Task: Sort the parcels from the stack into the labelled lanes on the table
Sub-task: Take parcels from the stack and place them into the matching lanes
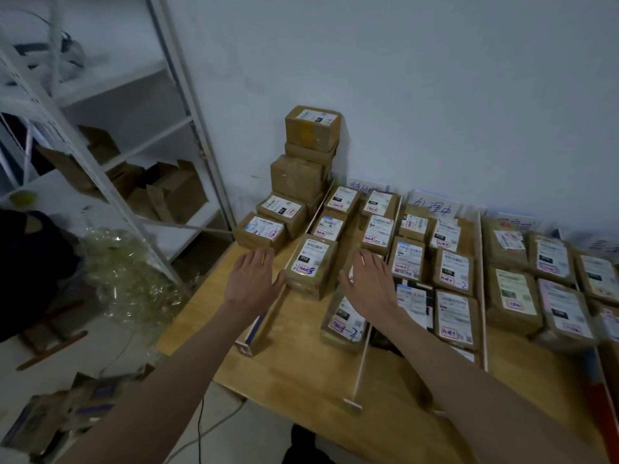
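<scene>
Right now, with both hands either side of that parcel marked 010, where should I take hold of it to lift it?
Grip the parcel marked 010 by its two long side walls, left hand on the left wall, right hand on the right. It lies flat, label up, long axis pointing away, and both open hands already flank it. The far end abuts another parcel, so the sides look the freest faces.

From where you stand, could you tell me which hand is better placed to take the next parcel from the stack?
Left: the left hand hovers open nearest the stack; the right hand sits over the sorted lanes.
</scene>
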`<state>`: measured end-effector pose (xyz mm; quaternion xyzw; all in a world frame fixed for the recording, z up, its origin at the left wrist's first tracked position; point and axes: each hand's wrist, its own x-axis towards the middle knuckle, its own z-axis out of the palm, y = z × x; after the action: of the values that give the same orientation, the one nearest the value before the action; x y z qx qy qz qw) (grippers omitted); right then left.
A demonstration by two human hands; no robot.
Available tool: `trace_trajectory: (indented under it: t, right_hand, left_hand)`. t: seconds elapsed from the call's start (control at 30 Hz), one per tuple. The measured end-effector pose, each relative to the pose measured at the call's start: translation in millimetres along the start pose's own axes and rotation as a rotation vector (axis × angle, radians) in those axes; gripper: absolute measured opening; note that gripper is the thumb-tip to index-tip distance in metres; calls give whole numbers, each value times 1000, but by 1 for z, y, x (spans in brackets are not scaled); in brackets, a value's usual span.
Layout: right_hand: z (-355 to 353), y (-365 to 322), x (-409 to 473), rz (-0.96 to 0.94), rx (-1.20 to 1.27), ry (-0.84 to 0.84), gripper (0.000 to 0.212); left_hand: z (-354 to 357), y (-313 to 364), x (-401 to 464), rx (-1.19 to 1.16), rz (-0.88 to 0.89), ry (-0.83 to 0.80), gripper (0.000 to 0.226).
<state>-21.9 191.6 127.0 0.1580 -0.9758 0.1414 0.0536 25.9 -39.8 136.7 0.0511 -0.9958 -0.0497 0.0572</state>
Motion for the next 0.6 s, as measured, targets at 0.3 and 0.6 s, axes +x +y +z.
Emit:
trace_trajectory:
  t: [0.3, 0.6]
  right_hand:
    - [62, -40, 92, 39, 78, -91, 51]
    - [96, -69, 135, 83, 82, -114, 48]
  left_hand:
    - [22, -79, 82, 70, -22, -52, 55]
    - [42, -131, 138, 116, 16, -111, 54]
